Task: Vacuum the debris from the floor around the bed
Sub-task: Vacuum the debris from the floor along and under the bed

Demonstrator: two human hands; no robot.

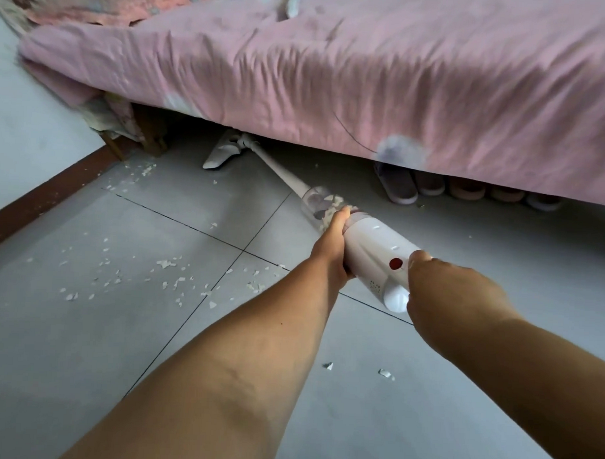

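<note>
- While both arms stretch out over the grey tiled floor (84,342), the person holds a white stick vacuum (372,252) low and slanted toward the bed (368,77).
- The left hand (331,247) is wrapped closed around the vacuum body just behind its clear dust cup (321,202), thumb lying up along the side.
- The right hand (453,296) is closed over the rear handle end, near a red button (395,263).
- The vacuum's thin tube (279,170) runs up to the floor head (223,154), which sits on the tiles right at the bed's lower edge, partly under the overhanging pink sheet (435,107).
- Pale scraps of debris (169,264) lie scattered across the tiles left of the arms, with more (142,172) near the brown skirting (41,203) by the bed's corner, and two bits (385,373) between the forearms.
- Slippers (398,188) are lined up under the bed edge, right of the tube.
</note>
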